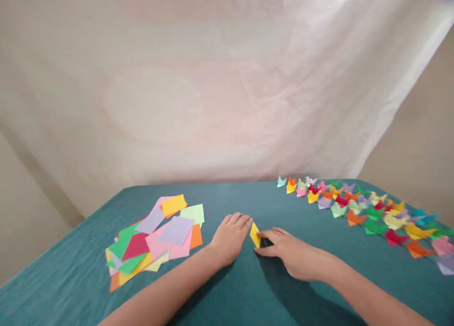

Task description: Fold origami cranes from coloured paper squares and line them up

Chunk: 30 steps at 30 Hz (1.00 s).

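One folded yellow paper (pixel 254 235) sits btwn L fingers (pixel 244 221) & R fingers (pixel 268 234).

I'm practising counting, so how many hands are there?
2. The left hand is just left of the small yellow paper; the right hand is on the paper's right, its fingers at the edge. No others show, and neither seems hidden.

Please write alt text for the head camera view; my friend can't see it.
A person's right hand touches a small folded yellow paper on a teal-covered table, the left hand close beside it. Colorful paper sheets lie piled at left; many small bird-like folded papers stand at right; pale cloth hangs behind.
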### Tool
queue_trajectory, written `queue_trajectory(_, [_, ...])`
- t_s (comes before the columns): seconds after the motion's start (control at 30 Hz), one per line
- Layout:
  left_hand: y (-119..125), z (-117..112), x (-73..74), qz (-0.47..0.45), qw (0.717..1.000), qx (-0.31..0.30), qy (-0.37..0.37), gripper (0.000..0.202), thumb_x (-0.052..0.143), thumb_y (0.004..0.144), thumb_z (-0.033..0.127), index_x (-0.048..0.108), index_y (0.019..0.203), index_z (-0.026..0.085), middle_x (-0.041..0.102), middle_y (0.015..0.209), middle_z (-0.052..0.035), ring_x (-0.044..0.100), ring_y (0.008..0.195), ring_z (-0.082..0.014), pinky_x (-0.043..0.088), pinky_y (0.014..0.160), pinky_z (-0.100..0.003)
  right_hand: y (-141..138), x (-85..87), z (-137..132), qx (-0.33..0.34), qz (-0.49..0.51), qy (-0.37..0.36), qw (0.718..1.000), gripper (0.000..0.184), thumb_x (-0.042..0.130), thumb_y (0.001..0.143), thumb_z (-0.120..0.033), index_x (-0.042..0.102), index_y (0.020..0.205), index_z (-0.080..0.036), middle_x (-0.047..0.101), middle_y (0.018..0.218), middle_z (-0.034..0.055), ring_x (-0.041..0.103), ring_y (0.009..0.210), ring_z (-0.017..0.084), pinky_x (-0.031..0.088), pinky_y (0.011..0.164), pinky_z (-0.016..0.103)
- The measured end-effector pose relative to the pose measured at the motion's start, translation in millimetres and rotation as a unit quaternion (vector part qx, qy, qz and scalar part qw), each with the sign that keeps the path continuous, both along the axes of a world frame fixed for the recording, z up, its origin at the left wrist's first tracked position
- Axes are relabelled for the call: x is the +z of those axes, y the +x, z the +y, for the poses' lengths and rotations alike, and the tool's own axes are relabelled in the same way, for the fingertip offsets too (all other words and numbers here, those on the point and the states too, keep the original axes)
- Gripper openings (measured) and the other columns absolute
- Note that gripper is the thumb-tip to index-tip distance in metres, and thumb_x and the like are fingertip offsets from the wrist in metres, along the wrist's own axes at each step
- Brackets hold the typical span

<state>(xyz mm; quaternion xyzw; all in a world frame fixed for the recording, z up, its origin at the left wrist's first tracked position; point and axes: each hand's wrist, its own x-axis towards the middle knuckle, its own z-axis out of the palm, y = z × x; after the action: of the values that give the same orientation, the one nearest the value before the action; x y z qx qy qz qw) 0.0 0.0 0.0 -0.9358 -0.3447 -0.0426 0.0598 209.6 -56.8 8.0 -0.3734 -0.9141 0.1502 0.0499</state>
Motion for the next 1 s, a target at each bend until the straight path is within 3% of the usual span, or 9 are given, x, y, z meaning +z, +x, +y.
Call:
queue_trajectory(0.13, [-8.8,-23.6,-2.9,0.003,0.999,-0.025,-0.029,0.046,0.044,0.082,0.018,0.041,0.128,0.017,0.048,0.128,-0.0066,0.037,0.119,-0.0234,0.030,0.098,-0.036,-1.0,0.2,3.8,-0.007,0.015,-0.008,1.000,0.066,0.044,0.071,0.003,0.051,0.125,-0.034,0.043,0.133,0.0095,0.040,0.123,0.024,0.027,0.103,0.045])
queue_trajectory(0.27, [-8.1,-33.3,-3.4,-0.012,0.999,-0.029,-0.040,0.042,0.042,0.085,0.019,0.043,0.126,0.017,0.051,0.123,-0.0071,0.041,0.114,-0.0228,0.032,0.096,-0.036,4.2,-5.0,7.2,-0.003,0.046,-0.012,0.999,0.062,0.045,0.072,0.001,0.054,0.123,-0.033,0.043,0.135,0.0073,0.039,0.123,0.023,0.030,0.101,0.042])
queue_trajectory(0.47, [-3.6,-30.9,-9.7,-0.024,0.999,-0.035,-0.031,0.040,0.040,0.085,0.016,0.044,0.125,0.014,0.053,0.119,-0.0097,0.043,0.112,-0.0224,0.033,0.096,-0.036,12.9,-15.1,21.3,0.000,0.107,-0.032,0.994,0.068,0.033,0.067,0.007,0.058,0.119,-0.029,0.053,0.128,0.0031,0.046,0.119,0.018,0.032,0.103,0.040])
queue_trajectory(0.63, [-2.3,-29.0,-15.1,-0.052,0.997,-0.030,-0.047,0.039,0.038,0.084,0.013,0.045,0.123,0.012,0.053,0.117,-0.0109,0.044,0.110,-0.0221,0.033,0.097,-0.035,10.3,-29.1,31.7,-0.082,0.217,0.013,0.973,0.065,0.032,0.068,0.007,0.057,0.121,-0.021,0.060,0.118,0.0057,0.054,0.108,0.015,0.040,0.099,0.034])
queue_trajectory(0.8, [-1.3,-28.0,-15.5,-0.080,0.994,-0.022,-0.068,0.041,0.036,0.084,0.010,0.043,0.124,0.013,0.053,0.113,-0.0103,0.045,0.107,-0.0211,0.034,0.096,-0.034,6.5,-37.6,32.8,-0.120,0.201,0.037,0.972,0.063,0.034,0.064,0.006,0.062,0.115,-0.020,0.062,0.111,0.0067,0.055,0.104,0.017,0.042,0.096,0.035])
queue_trajectory(0.9, [-1.3,-27.3,-15.8,-0.070,0.995,-0.026,-0.067,0.050,0.038,0.082,0.009,0.036,0.132,0.014,0.051,0.116,-0.0112,0.043,0.108,-0.0225,0.035,0.095,-0.036,5.5,-36.7,31.8,-0.118,0.186,0.039,0.975,0.062,0.035,0.063,0.005,0.064,0.111,-0.020,0.062,0.110,0.0063,0.055,0.104,0.018,0.041,0.096,0.034])
queue_trajectory(1.0, [-1.5,-26.4,-16.3,-0.056,0.996,-0.029,-0.067,0.049,0.039,0.082,0.012,0.038,0.131,0.017,0.050,0.115,-0.0104,0.043,0.108,-0.0235,0.037,0.092,-0.037,5.3,-35.7,30.9,-0.113,0.177,0.042,0.977,0.061,0.035,0.064,0.005,0.064,0.111,-0.022,0.062,0.112,0.0054,0.054,0.104,0.018,0.040,0.096,0.034])
